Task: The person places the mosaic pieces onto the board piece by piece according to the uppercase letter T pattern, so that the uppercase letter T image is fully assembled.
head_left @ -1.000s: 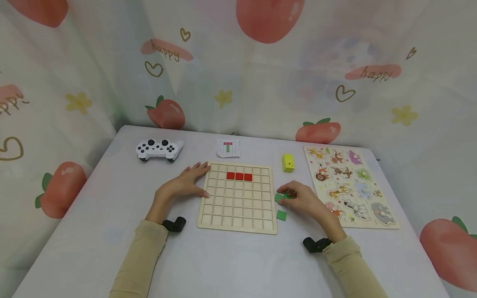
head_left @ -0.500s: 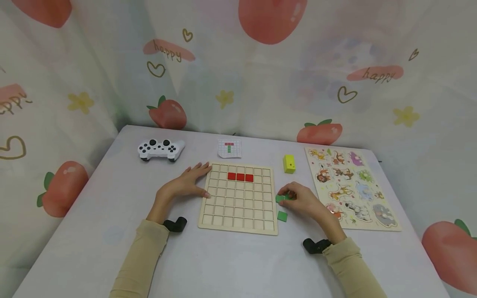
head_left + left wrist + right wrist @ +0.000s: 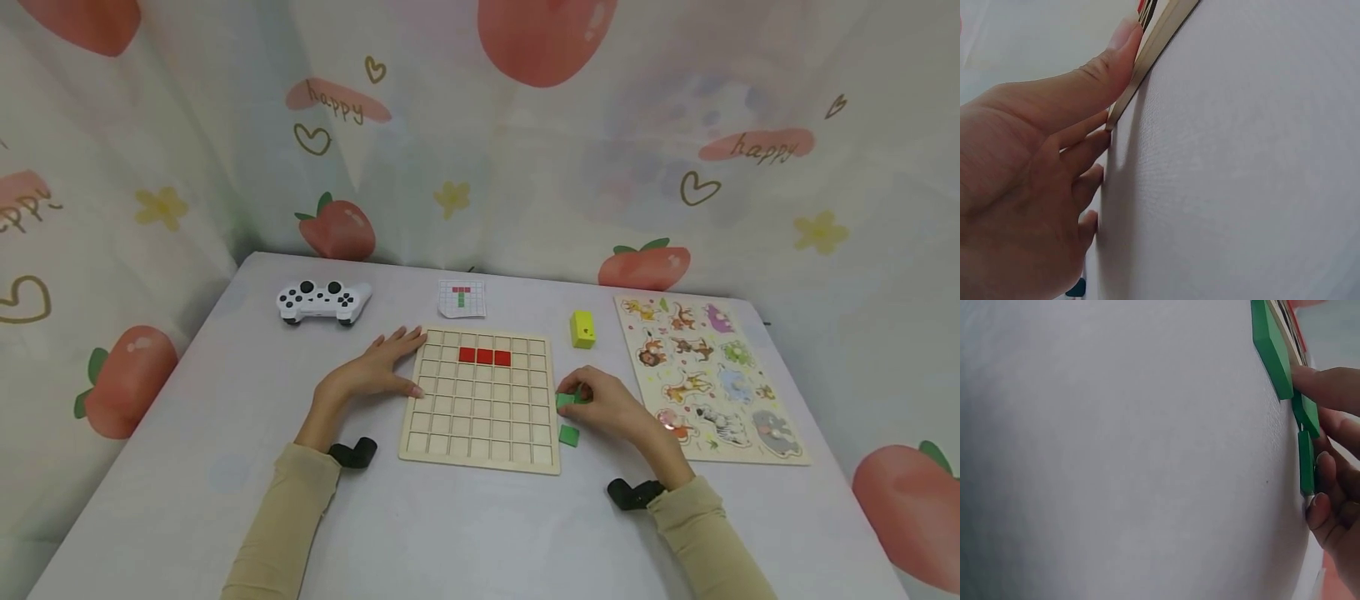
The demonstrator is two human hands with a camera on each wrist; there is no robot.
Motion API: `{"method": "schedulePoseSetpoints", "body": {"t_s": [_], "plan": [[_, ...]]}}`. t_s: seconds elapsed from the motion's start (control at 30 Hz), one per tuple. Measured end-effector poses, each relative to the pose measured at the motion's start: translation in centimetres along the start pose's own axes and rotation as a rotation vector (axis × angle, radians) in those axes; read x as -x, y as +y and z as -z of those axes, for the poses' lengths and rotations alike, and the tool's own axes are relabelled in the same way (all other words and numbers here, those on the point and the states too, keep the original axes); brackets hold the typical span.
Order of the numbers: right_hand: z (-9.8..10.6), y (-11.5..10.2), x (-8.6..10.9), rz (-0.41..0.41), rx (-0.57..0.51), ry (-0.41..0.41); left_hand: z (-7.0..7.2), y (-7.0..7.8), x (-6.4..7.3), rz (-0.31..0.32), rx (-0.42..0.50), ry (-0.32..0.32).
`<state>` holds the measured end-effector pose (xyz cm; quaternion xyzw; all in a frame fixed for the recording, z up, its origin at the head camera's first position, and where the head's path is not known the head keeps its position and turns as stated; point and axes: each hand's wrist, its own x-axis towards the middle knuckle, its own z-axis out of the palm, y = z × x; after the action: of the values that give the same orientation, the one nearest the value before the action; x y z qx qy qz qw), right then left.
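Note:
A square wooden grid board (image 3: 480, 408) lies mid-table, with a row of three red tiles (image 3: 485, 357) in an upper row. My left hand (image 3: 367, 371) rests along the board's left edge, fingers spread; in the left wrist view its thumb (image 3: 1125, 40) lies against the rim. Just off the board's right side, my right hand (image 3: 603, 403) pinches a green tile (image 3: 579, 395), tipped up and partly hidden by the fingers. A second green tile (image 3: 565, 401) lies beside the fingertips, and a third green tile (image 3: 569, 436) lies nearer the front.
Behind the board sits a small card (image 3: 461, 299) printed with a red and green T on a grid. A white game controller (image 3: 322, 302) is at the back left. To the right are a yellow block (image 3: 582, 330) and an animal puzzle board (image 3: 708, 379).
The green tile in my right hand's fingers has tipped up from lying flatter. The left hand stays at the board's edge, and the red tiles keep their places.

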<state>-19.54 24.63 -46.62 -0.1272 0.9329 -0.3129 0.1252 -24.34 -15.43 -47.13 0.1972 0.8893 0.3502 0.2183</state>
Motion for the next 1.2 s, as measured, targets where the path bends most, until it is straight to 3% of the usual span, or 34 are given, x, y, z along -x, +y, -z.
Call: {"method": "schedulePoseSetpoints", "body": {"t_s": [0.33,0.57,0.9,1.2], "plan": [[-0.2,0.1,0.1,-0.025,-0.033,0.074,-0.1,0.0,0.0,-0.004,0.004,-0.002],[-0.1,-0.3,0.0,0.013,-0.096,0.153,-0.1,0.0,0.1,-0.009,0.009,-0.003],[-0.6,-1.6,-0.8,0.034,-0.266,0.17,-0.1,0.1,0.2,-0.005,-0.004,-0.004],[-1.1,-2.6,-1.6,0.051,-0.342,0.165,-0.2,-0.2,0.1,-0.017,0.0,0.005]]}}
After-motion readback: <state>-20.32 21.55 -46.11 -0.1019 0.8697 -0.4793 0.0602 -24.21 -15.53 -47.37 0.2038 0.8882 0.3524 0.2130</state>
